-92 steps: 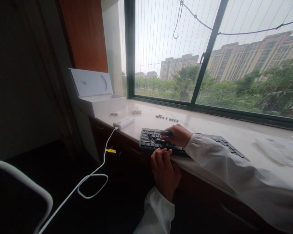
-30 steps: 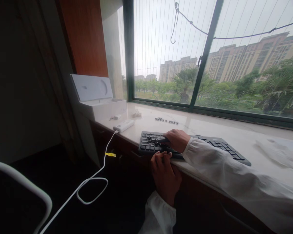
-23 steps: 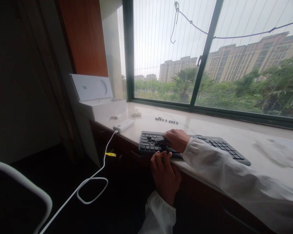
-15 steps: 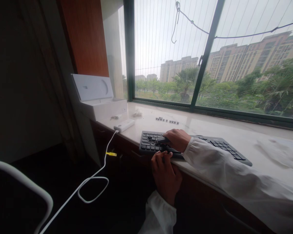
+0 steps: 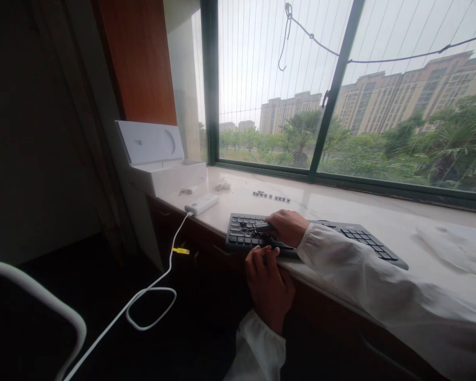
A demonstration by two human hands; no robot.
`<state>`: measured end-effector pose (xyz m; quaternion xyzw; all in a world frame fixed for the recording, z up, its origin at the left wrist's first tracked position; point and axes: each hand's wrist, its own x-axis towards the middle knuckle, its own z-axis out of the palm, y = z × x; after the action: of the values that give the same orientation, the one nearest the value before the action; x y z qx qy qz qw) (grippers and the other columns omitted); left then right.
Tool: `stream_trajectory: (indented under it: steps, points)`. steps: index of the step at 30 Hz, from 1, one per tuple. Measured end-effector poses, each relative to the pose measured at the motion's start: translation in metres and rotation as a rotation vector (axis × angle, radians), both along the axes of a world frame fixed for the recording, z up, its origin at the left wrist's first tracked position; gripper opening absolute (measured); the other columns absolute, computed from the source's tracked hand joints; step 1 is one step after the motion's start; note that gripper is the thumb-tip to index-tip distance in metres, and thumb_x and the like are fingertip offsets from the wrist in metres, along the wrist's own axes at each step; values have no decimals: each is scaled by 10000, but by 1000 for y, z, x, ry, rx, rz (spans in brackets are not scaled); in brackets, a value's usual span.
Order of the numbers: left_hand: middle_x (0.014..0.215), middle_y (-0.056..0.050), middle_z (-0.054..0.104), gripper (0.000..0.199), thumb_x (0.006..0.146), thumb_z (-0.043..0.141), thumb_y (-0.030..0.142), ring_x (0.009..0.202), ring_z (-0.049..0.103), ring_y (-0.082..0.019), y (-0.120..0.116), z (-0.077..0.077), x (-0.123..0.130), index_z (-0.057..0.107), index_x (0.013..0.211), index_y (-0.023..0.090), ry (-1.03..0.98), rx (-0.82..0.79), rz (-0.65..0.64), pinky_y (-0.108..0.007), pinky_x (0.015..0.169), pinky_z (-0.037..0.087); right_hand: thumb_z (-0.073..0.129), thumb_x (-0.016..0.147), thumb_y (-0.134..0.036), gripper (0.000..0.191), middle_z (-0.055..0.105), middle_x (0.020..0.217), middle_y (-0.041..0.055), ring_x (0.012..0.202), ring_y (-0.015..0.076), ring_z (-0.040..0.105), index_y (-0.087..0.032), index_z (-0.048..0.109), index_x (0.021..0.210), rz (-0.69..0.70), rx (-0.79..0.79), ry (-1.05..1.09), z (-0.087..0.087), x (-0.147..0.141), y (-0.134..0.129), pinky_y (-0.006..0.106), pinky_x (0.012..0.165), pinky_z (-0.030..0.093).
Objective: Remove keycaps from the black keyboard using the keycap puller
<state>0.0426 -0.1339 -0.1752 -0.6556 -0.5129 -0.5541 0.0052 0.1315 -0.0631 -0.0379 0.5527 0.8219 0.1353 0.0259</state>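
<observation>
A black keyboard [image 5: 365, 241] lies along the front edge of the counter, with some keys off its left part. My right hand [image 5: 287, 226] is closed on a dark handled tool [image 5: 264, 227], whose tip points left over the keys. Below it, my left hand [image 5: 268, 286] rests its bent fingertips on the keyboard's front edge; the fingers are slightly apart and seem to hold nothing. Several small loose keycaps [image 5: 271, 196] lie in a short row behind the keyboard.
An open white box [image 5: 178, 177] stands at the counter's left end. Near it lie a white device [image 5: 201, 204] with a white cable [image 5: 164, 275] hanging down, and a small whitish heap [image 5: 222, 185]. Clear plastic [image 5: 452, 246] lies at right, below the window.
</observation>
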Motion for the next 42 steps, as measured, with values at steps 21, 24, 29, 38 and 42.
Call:
stream_trajectory:
  steps: [21, 24, 29, 38, 42]
  points:
    - [1108, -84, 531, 377, 733, 553, 48, 1137, 469, -263, -1, 5, -1, 595, 1074, 203, 37, 25, 36, -446, 987, 426, 507, 899, -465, 340, 713, 950, 129, 869, 259, 680, -196, 695, 991, -17, -13, 8, -2, -1, 1, 298, 651, 406]
    - [1099, -85, 534, 388, 723, 554, 40, 1136, 465, -265, 1, 2, 0, 599, 1073, 201, 16, 32, 21, -441, 986, 422, 506, 898, -457, 331, 713, 965, 128, 878, 254, 677, -197, 693, 985, -20, -26, -4, 0, -1, 0, 298, 665, 410]
    - [1087, -94, 536, 384, 738, 539, 47, 1133, 463, -278, 4, -5, 2, 601, 1087, 193, 20, 61, 32, -450, 981, 417, 496, 893, -370, 276, 707, 1012, 127, 891, 251, 670, -191, 678, 997, 27, -13, -28, 2, -2, -4, 298, 665, 407]
    - [1118, -104, 545, 413, 747, 556, 64, 1148, 463, -278, 4, -7, 4, 601, 1137, 191, 57, 75, 73, -441, 968, 427, 490, 829, -182, 211, 700, 1011, 120, 859, 235, 666, -162, 656, 956, 76, 2, -55, 4, -7, -14, 292, 657, 386]
    - [1138, -107, 549, 418, 758, 542, 66, 1157, 463, -284, 4, -9, 5, 596, 1153, 192, 65, 78, 71, -447, 968, 428, 489, 824, -181, 211, 704, 1005, 107, 859, 237, 667, -173, 658, 950, 64, 13, -52, 5, -6, -13, 291, 643, 378]
